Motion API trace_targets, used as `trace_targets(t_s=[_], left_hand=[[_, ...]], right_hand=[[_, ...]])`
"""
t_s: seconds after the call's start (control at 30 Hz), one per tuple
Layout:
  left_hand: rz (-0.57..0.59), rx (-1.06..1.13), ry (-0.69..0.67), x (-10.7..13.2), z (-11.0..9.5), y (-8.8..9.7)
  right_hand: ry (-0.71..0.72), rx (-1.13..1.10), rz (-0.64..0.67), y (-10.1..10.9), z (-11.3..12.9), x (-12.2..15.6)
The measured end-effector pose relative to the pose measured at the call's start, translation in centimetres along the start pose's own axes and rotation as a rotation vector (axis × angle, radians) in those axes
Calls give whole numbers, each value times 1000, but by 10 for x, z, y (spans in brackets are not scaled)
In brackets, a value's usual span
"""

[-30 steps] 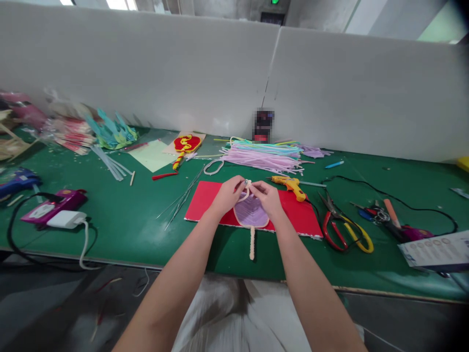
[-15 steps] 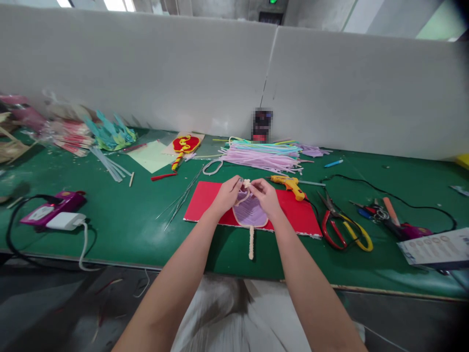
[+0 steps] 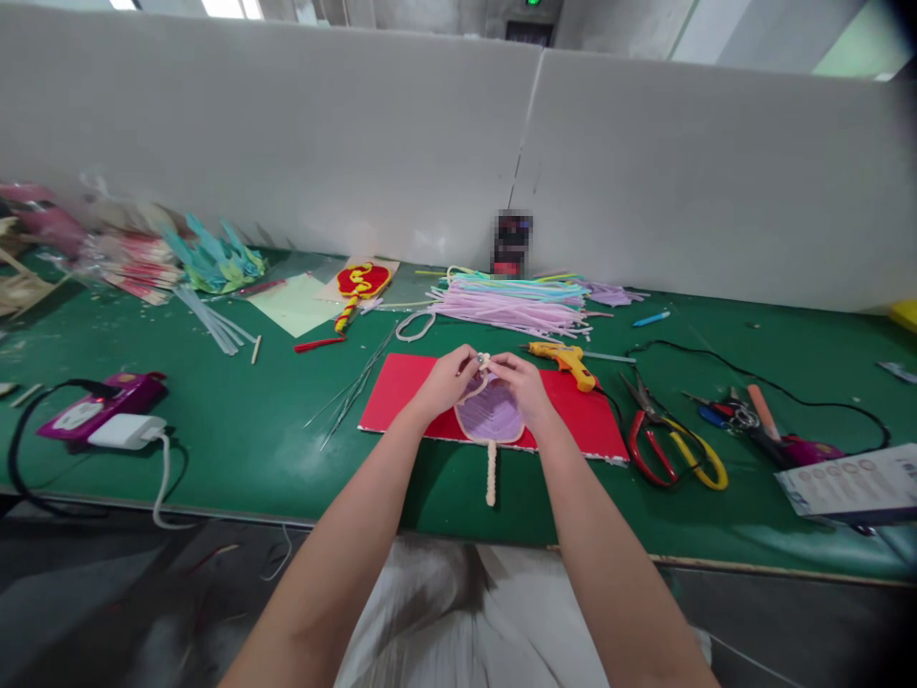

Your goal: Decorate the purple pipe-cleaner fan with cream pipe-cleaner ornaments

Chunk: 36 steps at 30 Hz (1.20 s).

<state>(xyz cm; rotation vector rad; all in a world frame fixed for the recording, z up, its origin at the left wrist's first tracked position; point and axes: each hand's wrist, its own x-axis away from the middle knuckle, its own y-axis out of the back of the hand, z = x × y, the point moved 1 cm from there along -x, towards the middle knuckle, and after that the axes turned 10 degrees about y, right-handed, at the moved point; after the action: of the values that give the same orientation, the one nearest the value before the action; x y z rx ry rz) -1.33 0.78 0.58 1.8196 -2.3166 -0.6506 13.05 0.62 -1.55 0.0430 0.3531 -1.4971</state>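
Observation:
Both hands meet over a purple fan-shaped piece (image 3: 490, 419) with a cream border and a cream twisted handle (image 3: 491, 476). It lies on a red board (image 3: 588, 417), its handle pointing toward me past the board's edge. My left hand (image 3: 451, 377) is closed in a pinch on a cream pipe cleaner (image 3: 474, 390), whose tail hangs down over the purple face. From the other side, my right hand (image 3: 521, 380) pinches the same pipe cleaner at its small curled end. The fingertips partly hide that end and the fan's upper edge.
Behind the hands lie a yellow glue gun (image 3: 565, 361) and a bundle of pipe cleaners (image 3: 512, 308). Red-and-yellow-handled pliers (image 3: 673, 444) rest at right. A red-and-yellow fan (image 3: 363, 282) lies back left, thin wires (image 3: 358, 390) nearer, and a purple power strip (image 3: 107, 406) far left.
My fingers have shifted slightly around the curled cream end, the left fingertips covering more of it. The fan piece and the board stay in place.

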Motion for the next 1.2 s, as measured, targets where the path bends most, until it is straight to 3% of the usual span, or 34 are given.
trace_targets(t_s=[0.2,0.43,0.53,0.7,0.93,1.2], left_hand=[[-21,51,34,1,-2,1],[-30,183,77,-1,-2,-1],[-21,239,90,-2,-2,-3],[-33,317,103,-1,-3,-8],[-53,480,166,-1,-2,-18],[-116,514,195,2,-5,-26]], right_hand=[[5,-13,7,-1,-1,0],[291,207,-38,-7,14,3],[350,357,-54,-7,18,5],[408,473,-94,-6,19,7],[426,468,-126,-8,18,6],[423,466,-174,-10,15,7]])
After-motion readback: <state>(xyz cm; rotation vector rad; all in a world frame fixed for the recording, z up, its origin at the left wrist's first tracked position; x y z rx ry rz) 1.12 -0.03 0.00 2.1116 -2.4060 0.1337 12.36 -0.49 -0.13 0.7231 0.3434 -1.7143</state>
